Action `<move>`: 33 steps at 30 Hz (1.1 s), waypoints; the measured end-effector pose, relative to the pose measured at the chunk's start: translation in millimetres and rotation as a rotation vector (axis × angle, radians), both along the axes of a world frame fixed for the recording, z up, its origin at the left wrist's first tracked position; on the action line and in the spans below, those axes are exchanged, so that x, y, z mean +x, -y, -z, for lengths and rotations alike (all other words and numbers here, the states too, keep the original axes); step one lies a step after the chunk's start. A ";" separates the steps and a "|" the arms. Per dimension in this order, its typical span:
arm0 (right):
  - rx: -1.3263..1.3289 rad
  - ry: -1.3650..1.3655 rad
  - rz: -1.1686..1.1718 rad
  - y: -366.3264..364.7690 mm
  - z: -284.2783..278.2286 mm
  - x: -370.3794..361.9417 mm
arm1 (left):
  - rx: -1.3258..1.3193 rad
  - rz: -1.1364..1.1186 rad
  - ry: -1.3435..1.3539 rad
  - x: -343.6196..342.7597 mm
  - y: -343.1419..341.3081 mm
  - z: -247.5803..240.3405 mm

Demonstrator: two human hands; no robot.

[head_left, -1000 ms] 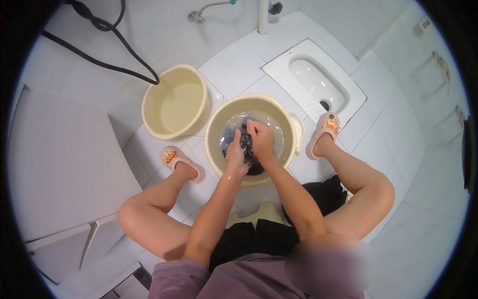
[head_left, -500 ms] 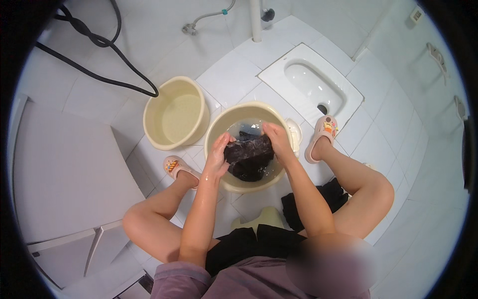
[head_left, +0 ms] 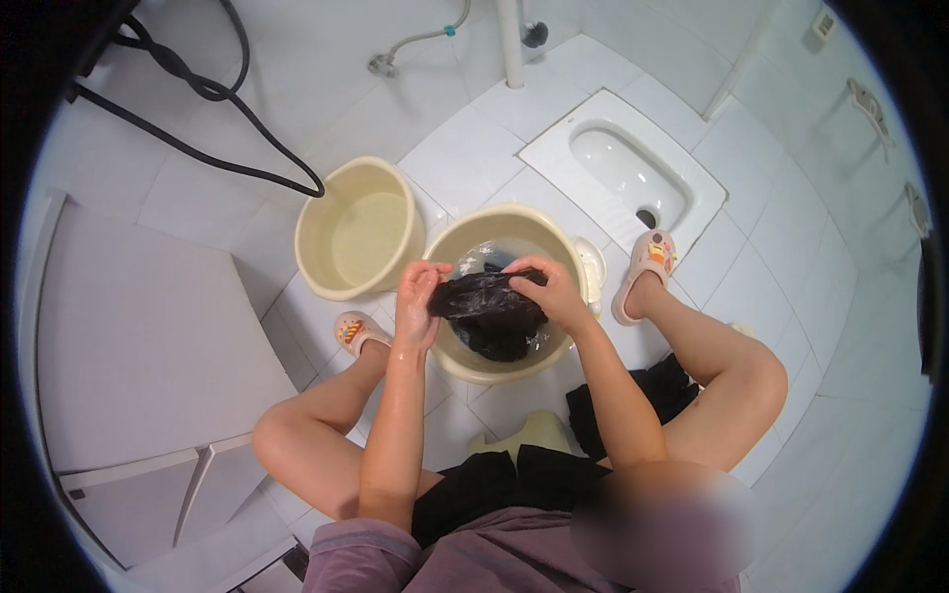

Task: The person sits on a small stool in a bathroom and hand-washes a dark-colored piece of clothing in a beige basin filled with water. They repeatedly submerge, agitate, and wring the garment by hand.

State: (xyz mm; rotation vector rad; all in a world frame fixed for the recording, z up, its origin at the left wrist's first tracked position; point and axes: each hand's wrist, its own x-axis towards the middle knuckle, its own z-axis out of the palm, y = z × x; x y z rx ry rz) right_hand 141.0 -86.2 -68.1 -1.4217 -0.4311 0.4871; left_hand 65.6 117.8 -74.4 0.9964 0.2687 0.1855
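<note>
A wet black garment (head_left: 494,321) with streaks of pale suds hangs over the cream basin (head_left: 468,373), its lower part down at the water. Which kind of garment it is I cannot make out. At its left end, my left hand (head_left: 417,304) is closed on the cloth. My right hand (head_left: 549,295) grips the upper edge from the right, thumb on top. Between the two hands the fabric is stretched. Bluish, cloudy water shows behind it, with more dark cloth at the surface.
A second cream basin (head_left: 308,259) holding clear water stands to the left, below a hanging black hose (head_left: 259,133). Farther right is a squat toilet (head_left: 554,148). More black cloth (head_left: 652,390) lies by my right leg; a white cabinet (head_left: 148,336) fills the left side.
Both hands have shifted left with the garment. My right hand has moved inward along the upper edge, and the held part is now flatter and more stretched.
</note>
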 end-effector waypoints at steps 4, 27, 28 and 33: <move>0.085 0.001 0.163 5.1 -6.6 3.6 | 0.247 0.158 -0.146 1.2 7.8 -3.7; -0.431 0.858 0.243 -84.7 22.8 -44.1 | -0.741 0.268 0.101 13.6 27.8 62.8; -0.433 0.746 0.308 -80.9 26.3 -29.0 | -0.684 0.161 -0.042 12.2 34.1 66.3; -0.293 0.507 0.378 -94.6 5.1 -42.8 | -0.614 0.057 -0.048 23.8 19.0 53.3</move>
